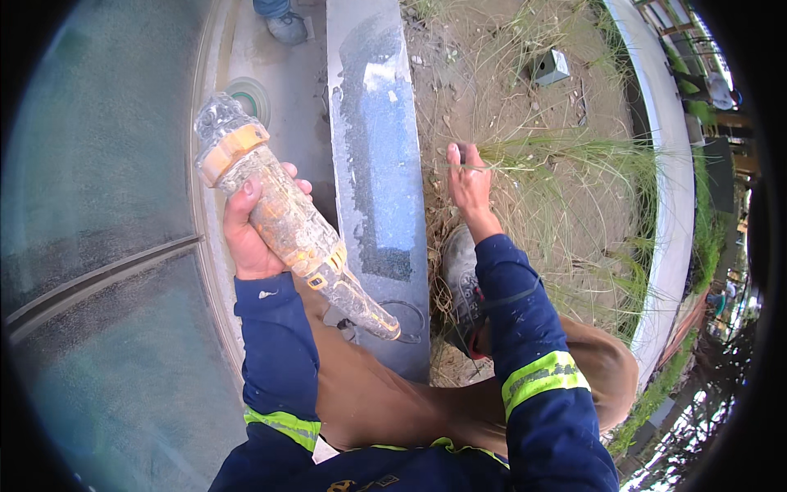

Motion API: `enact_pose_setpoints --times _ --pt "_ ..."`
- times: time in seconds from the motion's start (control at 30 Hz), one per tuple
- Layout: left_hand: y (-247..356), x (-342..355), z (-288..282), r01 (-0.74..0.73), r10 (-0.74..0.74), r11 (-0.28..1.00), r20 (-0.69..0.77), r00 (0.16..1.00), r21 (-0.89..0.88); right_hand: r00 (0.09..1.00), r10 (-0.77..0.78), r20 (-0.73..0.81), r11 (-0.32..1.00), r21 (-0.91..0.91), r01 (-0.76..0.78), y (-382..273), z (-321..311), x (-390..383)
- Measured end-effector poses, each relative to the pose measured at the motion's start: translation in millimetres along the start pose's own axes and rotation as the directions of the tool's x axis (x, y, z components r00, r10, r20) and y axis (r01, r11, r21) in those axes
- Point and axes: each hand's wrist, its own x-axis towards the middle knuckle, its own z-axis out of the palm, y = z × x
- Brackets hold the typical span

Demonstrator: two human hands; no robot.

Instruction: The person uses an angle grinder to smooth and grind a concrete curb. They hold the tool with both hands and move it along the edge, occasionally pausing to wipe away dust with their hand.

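My left hand (pixel 256 238) is wrapped round a long, tapering tool (pixel 288 211) caked in dried dirt, with yellow-orange bands. Its broad end has a clear-looking cap and points up and left; the narrow tip slants down over the ledge. What kind of tool it is I cannot make out. Right of the ledge, my right hand (pixel 470 187) hovers over the soil beside long grass blades, its fingers partly bent and apart. I see nothing held in it. Between my hands runs a grey concrete ledge (pixel 338 148) with a dark, wet-looking patch (pixel 385 176) along its top.
Glass panels (pixel 98 189) in a frame stand close on my left. A round, green-ringed container (pixel 248 98) and another person's shoe (pixel 287 28) are farther off. My boot (pixel 461 275) is on the soil side. A hollow block (pixel 551 67) lies among grass, bounded by a pale kerb (pixel 670 164).
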Motion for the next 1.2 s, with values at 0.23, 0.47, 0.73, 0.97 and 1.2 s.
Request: enact_pose_setpoints --times 0.23,0.47,0.73,0.97,1.2 --pt "-2 -14 -9 -0.003 0.003 1.0 -0.009 1.0 -0.026 0.948 -0.008 0.317 0.98 -0.188 0.071 -2 52 106" --pt "-35 -88 -54 0.019 -0.01 0.994 0.074 0.997 -0.111 0.952 -0.081 0.296 0.973 -0.183 0.14 -30 59 137" --pt "-50 -129 -56 0.018 -0.017 0.999 0.029 0.999 -0.05 0.965 0.081 0.248 0.927 -0.374 0.018 -25 -39 -28" --pt "-101 -150 -13 -0.029 0.026 0.988 0.02 0.999 0.151 0.879 0.219 0.424 0.928 0.189 -0.322 -96 -105 -236" --pt "-158 -198 -4 0.113 -0.133 0.981 0.124 0.983 0.158 0.931 0.118 0.346 0.943 0.254 -0.214 -109 -103 -348"
